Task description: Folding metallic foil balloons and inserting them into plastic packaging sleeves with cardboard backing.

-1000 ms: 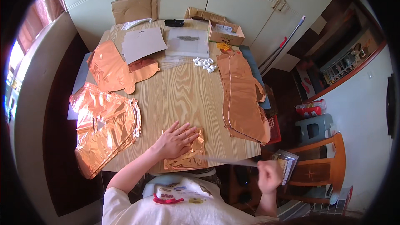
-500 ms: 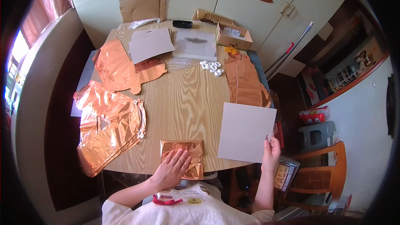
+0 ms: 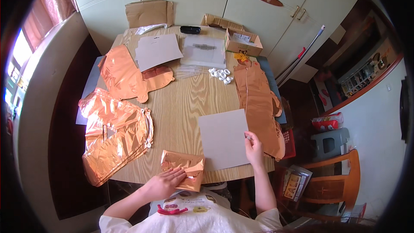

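Note:
A folded packet of copper-coloured foil (image 3: pixel 183 159) lies at the table's near edge. My left hand (image 3: pixel 166 182) rests flat on its lower left part, fingers stretched out. My right hand (image 3: pixel 253 146) pinches the right edge of a pale grey-white card sheet (image 3: pixel 223 140), which is just right of the packet. Whether the sheet touches the table I cannot tell. On the left lie flat copper foil balloons (image 3: pixel 114 133), crumpled and shiny, with more foil balloons (image 3: pixel 120 73) behind them. Further flat foil balloons (image 3: pixel 257 103) are stacked along the right side.
Toward the back are a stack of similar cards (image 3: pixel 158 51), clear plastic bags (image 3: pixel 202 56), white ribbon rolls (image 3: pixel 221 75), a black object (image 3: pixel 190 29) and an open cardboard box (image 3: pixel 243 43). A wooden chair (image 3: pixel 332 185) stands right of the table.
The card sheet has moved left with my right hand, uncovering more of the right-hand foil balloons. My left hand has slid left and nearer me, and the foil packet has shifted slightly.

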Action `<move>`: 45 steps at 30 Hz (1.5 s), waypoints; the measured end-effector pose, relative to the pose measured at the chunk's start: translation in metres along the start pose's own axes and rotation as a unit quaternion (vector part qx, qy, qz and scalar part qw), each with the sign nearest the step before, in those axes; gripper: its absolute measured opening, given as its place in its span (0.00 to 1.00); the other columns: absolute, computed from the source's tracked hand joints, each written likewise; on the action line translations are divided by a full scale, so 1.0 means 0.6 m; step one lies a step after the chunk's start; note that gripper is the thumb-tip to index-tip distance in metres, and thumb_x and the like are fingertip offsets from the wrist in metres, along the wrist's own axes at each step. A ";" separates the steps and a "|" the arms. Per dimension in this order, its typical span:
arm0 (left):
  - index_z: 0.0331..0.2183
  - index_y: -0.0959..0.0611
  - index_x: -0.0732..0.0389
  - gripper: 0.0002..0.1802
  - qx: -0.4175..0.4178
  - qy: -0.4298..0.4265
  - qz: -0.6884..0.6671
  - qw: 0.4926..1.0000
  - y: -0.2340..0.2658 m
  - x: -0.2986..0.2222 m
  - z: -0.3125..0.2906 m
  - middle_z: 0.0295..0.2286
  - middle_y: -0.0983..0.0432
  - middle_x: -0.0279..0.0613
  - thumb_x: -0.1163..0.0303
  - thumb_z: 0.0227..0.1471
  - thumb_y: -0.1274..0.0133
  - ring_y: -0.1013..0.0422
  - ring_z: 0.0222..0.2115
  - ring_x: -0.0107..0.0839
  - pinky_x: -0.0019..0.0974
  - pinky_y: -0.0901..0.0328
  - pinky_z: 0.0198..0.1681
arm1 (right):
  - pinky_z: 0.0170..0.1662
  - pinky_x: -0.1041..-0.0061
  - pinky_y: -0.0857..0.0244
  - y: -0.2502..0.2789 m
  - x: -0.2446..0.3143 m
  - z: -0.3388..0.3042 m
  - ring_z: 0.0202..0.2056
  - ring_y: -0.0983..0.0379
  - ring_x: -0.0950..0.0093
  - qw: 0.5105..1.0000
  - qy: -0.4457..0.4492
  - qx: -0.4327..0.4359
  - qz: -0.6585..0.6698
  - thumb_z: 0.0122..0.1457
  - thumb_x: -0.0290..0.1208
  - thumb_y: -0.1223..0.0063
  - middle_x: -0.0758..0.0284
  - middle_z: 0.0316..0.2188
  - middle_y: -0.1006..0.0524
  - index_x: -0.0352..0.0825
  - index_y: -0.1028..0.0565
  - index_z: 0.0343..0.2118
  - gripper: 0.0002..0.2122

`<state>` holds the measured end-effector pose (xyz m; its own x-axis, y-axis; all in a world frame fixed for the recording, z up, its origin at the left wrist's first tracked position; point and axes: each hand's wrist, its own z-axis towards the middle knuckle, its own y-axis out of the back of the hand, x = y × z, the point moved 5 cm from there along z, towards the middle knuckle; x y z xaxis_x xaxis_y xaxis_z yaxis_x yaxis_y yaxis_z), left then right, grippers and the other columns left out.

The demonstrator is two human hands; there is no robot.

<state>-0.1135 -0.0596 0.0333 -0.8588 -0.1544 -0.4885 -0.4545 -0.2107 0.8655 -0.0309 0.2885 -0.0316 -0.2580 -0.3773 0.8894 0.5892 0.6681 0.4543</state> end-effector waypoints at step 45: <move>0.58 0.35 0.65 0.33 -0.155 0.160 -0.028 0.974 0.008 0.090 0.107 0.55 0.39 0.63 0.70 0.51 0.46 0.43 0.59 0.56 0.52 0.44 0.61 | 0.68 0.60 0.57 -0.156 0.096 -0.016 0.66 0.49 0.60 0.844 0.356 0.187 -0.355 0.60 0.55 0.53 0.55 0.64 0.41 0.28 0.41 0.63 0.37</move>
<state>-0.1774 -0.0067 0.0180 -0.6941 -0.4163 -0.5873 -0.3629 -0.5023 0.7849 -0.0937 0.1984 -0.0235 0.1591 -0.9685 0.1917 0.1624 0.2172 0.9625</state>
